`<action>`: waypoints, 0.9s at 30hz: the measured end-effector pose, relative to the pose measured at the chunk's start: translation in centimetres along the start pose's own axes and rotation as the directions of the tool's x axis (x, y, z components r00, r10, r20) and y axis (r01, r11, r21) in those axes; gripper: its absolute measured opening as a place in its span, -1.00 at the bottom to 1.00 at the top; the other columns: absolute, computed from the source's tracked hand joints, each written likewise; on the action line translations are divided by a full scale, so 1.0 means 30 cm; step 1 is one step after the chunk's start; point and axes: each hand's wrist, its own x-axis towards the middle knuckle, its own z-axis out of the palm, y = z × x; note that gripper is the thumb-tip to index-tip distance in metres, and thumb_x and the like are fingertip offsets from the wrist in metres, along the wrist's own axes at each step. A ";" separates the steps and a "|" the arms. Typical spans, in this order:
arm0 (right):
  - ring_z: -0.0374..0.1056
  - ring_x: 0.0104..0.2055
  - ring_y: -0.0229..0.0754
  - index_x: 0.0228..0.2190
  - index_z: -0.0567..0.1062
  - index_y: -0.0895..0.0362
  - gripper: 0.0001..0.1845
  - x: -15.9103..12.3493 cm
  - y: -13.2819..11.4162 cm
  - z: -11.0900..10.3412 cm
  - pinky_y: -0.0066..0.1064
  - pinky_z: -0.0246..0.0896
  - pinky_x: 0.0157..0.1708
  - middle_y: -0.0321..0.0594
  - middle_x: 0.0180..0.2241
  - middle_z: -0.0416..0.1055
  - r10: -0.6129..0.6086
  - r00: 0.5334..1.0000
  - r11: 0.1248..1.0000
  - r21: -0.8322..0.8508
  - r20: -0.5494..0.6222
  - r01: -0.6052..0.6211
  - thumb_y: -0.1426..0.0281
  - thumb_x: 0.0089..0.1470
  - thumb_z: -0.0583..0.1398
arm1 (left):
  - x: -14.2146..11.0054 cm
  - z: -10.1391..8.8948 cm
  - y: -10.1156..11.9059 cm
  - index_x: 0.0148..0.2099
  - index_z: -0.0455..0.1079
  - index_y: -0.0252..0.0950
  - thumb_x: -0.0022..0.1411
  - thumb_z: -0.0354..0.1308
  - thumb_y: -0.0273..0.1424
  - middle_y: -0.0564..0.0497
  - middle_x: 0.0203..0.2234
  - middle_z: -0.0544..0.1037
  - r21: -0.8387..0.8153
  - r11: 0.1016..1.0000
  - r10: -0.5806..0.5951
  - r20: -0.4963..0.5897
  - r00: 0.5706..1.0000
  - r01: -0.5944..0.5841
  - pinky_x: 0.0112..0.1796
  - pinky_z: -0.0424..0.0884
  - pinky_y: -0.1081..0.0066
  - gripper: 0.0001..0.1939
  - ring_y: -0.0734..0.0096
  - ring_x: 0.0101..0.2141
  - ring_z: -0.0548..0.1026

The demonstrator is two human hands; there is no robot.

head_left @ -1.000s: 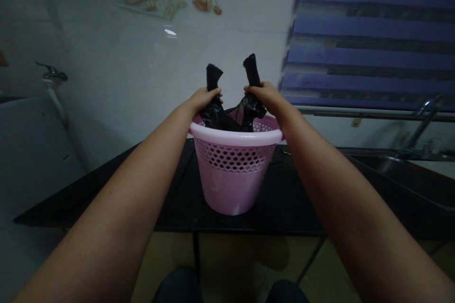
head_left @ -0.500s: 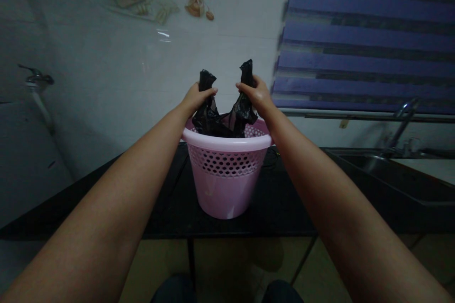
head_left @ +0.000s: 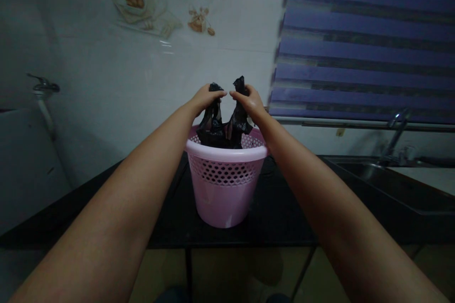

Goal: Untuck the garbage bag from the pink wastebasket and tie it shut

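A pink plastic basket (head_left: 222, 203) with a band of holes below its rim stands upright on the dark countertop. Inside its mouth sits a black plastic bag (head_left: 216, 138), its two gathered ends rising above the rim. My left hand (head_left: 206, 97) is closed around one end, and my right hand (head_left: 250, 100) grips the other. The thumbs point toward each other with a small gap between them. How deep the bag reaches is hidden by the basket wall.
On the right, a sink (head_left: 387, 184) with a faucet (head_left: 396, 135) is set into the black countertop (head_left: 284, 213). A wall tap (head_left: 44, 86) is at the left. Blue striped blinds (head_left: 362, 47) hang at the upper right, beside the tiled wall.
My hands have come closer together, drawing the two bag ends inward. The whole scene sits slightly lower in view. The basket remains on the countertop.
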 end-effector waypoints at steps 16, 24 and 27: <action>0.15 -0.48 -0.50 -0.30 0.33 0.31 -0.80 0.086 -0.037 0.024 -0.68 0.07 -0.38 -0.20 -0.44 0.30 0.155 0.987 0.981 -0.127 0.048 -0.147 0.46 0.06 0.00 | 0.050 0.039 0.031 -0.37 0.28 -0.44 0.15 -0.06 -0.47 -0.08 -0.45 0.45 0.019 0.995 -0.100 -0.053 0.994 0.101 -0.24 0.36 0.45 -0.86 0.56 -0.48 0.40; 0.03 -0.54 -0.53 -0.22 0.27 0.32 -0.74 0.040 -0.018 0.045 -0.69 0.04 -0.42 -0.29 -0.53 0.20 0.206 0.970 0.960 -0.221 0.132 -0.173 0.47 0.12 -0.11 | 0.056 0.048 -0.007 -0.34 0.20 -0.37 0.20 -0.12 -0.45 0.14 -0.67 0.16 0.054 0.985 -0.167 0.031 0.985 0.166 -0.41 0.31 0.51 -0.88 0.67 -0.66 0.20; -0.01 -0.52 -0.55 -0.24 0.27 0.38 -0.73 0.038 -0.006 0.054 -0.73 0.02 -0.38 -0.30 -0.55 0.18 0.179 0.975 0.957 -0.255 0.132 -0.141 0.46 0.15 -0.11 | 0.050 0.062 -0.018 -0.34 0.18 -0.36 0.23 -0.16 -0.44 0.15 -0.66 0.12 0.119 0.972 -0.207 0.043 0.977 0.201 -0.49 0.23 0.56 -0.85 0.70 -0.68 0.12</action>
